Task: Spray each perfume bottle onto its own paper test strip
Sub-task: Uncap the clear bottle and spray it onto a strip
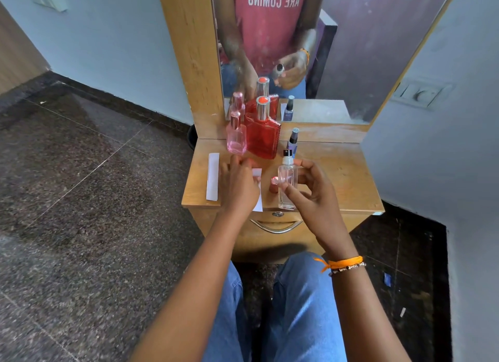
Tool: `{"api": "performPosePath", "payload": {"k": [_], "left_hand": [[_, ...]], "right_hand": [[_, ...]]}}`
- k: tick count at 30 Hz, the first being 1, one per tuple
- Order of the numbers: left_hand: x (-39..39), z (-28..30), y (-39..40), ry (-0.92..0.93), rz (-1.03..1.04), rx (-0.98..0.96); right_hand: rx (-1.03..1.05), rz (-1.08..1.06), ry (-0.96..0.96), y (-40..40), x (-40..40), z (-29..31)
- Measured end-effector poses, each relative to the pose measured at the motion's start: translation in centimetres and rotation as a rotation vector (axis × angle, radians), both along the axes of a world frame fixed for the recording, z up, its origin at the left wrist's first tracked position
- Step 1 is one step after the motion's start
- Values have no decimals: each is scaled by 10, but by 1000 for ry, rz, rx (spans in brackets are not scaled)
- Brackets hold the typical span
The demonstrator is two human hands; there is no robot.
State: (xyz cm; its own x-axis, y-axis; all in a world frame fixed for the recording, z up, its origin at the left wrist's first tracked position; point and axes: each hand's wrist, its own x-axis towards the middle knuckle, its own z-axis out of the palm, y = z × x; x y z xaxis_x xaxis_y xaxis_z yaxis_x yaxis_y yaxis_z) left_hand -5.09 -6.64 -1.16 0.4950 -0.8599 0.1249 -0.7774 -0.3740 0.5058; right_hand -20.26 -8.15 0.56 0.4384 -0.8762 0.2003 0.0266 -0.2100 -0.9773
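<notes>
My right hand (310, 191) grips a clear uncapped spray bottle (287, 183), upright above the front edge of the wooden dresser top (340, 172). My left hand (237, 186) lies on a white paper strip (258, 199), fingers curled over it. A second paper strip (212, 176) lies flat further left. A pink bottle (236, 136), a big red bottle (262, 136) and a small purple bottle (293, 142) stand at the back. A pinkish cap (273, 184) sits between my hands.
A mirror (351, 51) rises behind the bottles and reflects them and my hands. The dresser has a drawer with a metal handle (275, 225) below the top. Dark stone floor (81, 199) lies to the left, a white wall (445, 145) on the right.
</notes>
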Motion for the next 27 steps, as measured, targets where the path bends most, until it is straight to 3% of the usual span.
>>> {"api": "performPosePath", "payload": {"k": [7, 11, 14, 17, 21, 27], "left_hand": [[8, 9, 9, 332, 93, -173], [17, 23, 22, 643, 144, -210], [17, 34, 34, 928, 75, -201], [13, 42, 43, 1110, 6, -169], [5, 45, 45, 1202, -15, -141], [-3, 45, 42, 1238, -19, -119]], "right_hand": [[209, 110, -249, 3, 2, -2], [215, 111, -260, 7, 4, 0], [105, 32, -136, 8, 5, 3], [-154, -33, 64, 4, 7, 7], [-548, -41, 449, -4, 8, 12], [-717, -55, 721, -7, 7, 18]]}}
